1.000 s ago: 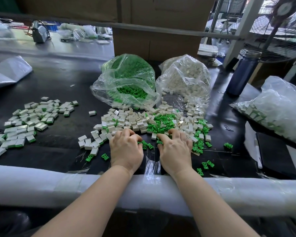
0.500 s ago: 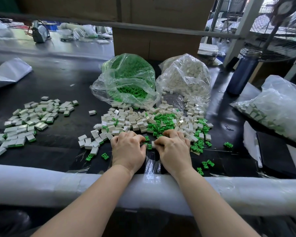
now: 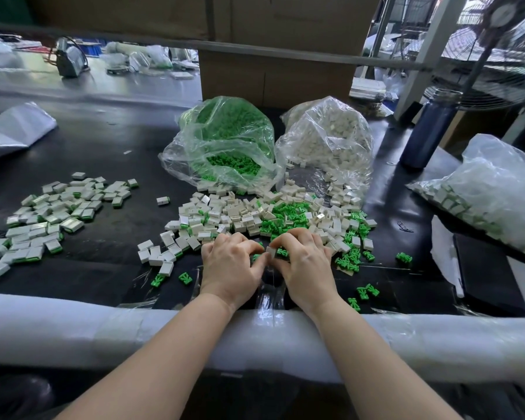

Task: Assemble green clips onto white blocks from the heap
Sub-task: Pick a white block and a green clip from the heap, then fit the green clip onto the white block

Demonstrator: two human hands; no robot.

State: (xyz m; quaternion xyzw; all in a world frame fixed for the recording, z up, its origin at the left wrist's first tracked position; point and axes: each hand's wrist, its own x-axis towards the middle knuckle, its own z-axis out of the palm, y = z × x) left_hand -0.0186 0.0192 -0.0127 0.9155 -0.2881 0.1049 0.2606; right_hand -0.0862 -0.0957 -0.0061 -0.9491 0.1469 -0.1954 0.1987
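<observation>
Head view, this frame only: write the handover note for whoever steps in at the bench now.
Left hand and right hand meet at the near edge of the mixed heap, fingers curled; the right hand pinches a white block, and the left seems to hold a green clip, mostly hidden.
Supply: bag of green clips and bag of white blocks behind the heap.
Done: pile of assembled pieces on the left.
Left: most of the heap, plus both bags.

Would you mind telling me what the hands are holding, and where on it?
Right hand pinches a white block by its sides; left hand pinches something green at its fingertips, mostly hidden.
</observation>
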